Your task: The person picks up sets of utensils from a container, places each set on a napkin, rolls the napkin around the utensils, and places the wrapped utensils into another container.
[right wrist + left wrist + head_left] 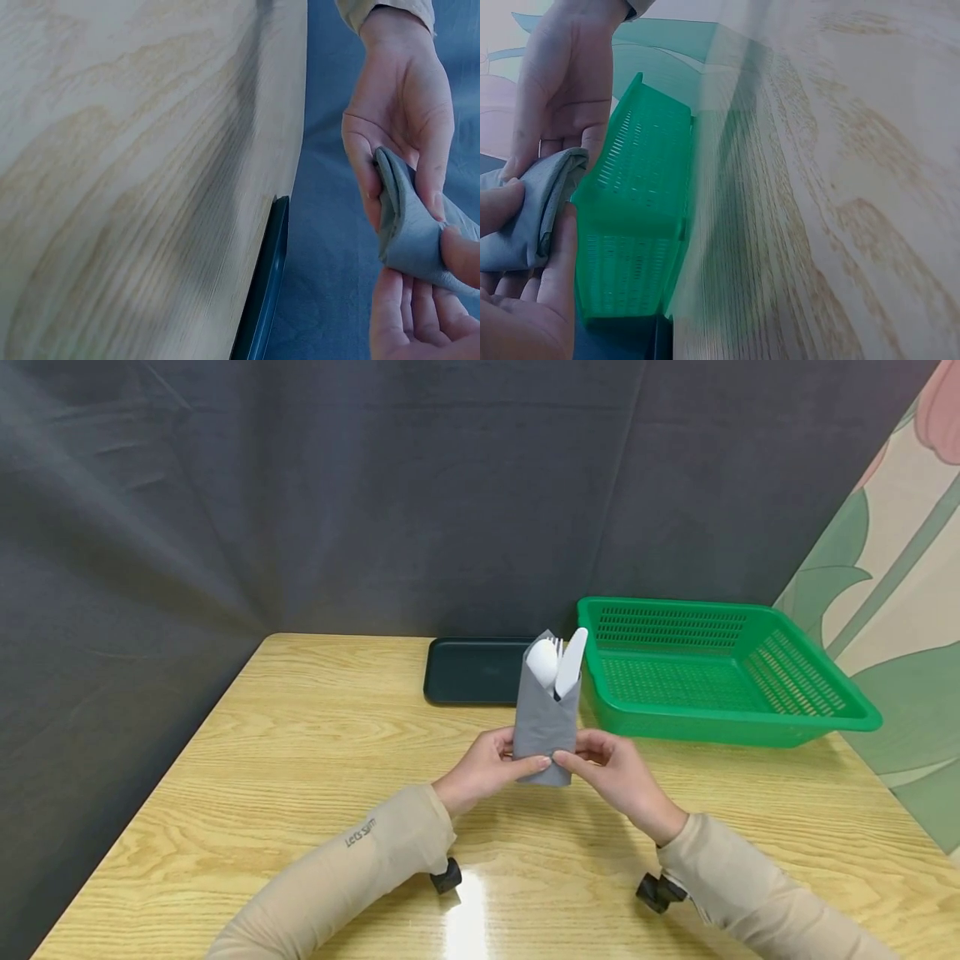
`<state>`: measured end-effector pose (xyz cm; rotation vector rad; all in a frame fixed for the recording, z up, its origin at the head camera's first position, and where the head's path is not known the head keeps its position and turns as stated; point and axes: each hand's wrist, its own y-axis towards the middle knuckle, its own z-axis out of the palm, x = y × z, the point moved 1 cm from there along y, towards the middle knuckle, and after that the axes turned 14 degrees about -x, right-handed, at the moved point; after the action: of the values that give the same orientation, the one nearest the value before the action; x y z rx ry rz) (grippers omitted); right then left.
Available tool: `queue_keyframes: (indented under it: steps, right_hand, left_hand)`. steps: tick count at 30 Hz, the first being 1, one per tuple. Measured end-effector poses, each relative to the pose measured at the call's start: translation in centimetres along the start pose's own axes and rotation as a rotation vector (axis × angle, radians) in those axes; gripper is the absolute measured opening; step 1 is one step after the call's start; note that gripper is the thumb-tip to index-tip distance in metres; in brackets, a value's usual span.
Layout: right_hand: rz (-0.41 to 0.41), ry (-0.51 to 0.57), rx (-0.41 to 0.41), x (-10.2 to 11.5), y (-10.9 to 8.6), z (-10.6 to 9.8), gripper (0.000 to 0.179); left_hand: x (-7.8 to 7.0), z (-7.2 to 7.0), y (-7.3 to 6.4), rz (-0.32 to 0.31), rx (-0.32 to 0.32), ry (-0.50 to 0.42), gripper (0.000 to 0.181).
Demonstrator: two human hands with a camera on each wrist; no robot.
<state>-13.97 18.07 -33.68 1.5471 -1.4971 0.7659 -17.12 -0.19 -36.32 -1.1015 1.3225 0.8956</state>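
A folded grey napkin (pixel 545 727) is held up above the table between both hands. Out of its top pocket stick a white spoon (pixel 542 662), a white fork (pixel 557 647) and a white knife (pixel 572 662); their handles are hidden inside. My left hand (pixel 491 766) grips the napkin's left side, thumb across the front, fingers behind. On the other side my right hand (pixel 613 774) pinches it the same way, the two thumb tips close together near the lower edge. Both wrist views show the napkin's folded bottom end (pixel 544 199) with fingers under it.
Behind the napkin lies a dark rectangular tray (pixel 480 672) at the table's back edge. A green perforated basket (pixel 720 718) stands at the back right. A dark cloth (pixel 420 502) hangs behind the wooden table (pixel 300 752).
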Motion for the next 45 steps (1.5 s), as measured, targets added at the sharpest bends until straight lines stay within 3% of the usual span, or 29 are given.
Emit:
queue_keyframes:
  steps: [13,19,27,30,36,45]
  right_hand:
    - [-0.004,-0.066,0.013,0.3,0.6,-0.5,0.025]
    - [0.006,-0.073,0.023,0.6,0.8,-1.1,0.03]
    - [0.009,-0.119,-0.01,0.7,1.2,-2.5,0.035]
    - [0.003,-0.149,-0.031,0.8,1.4,-3.2,0.037]
    - [0.008,-0.204,-0.054,1.3,1.9,-5.1,0.041]
    - [0.006,-0.298,-0.088,1.8,3.1,-8.6,0.043]
  left_hand:
    - [-0.3,0.6,0.1,0.072,-0.015,-0.012,0.046]
    - [-0.9,0.9,0.6,0.041,-0.015,-0.013,0.051]
    - [-2.5,0.5,2.1,-0.013,0.08,-0.014,0.049]
    - [-3.4,0.5,3.0,0.01,0.045,-0.039,0.05]
    - [-4.0,2.0,5.2,0.001,-0.107,-0.034,0.036]
    - [-3.1,4.4,7.6,-0.043,-0.146,-0.009,0.025]
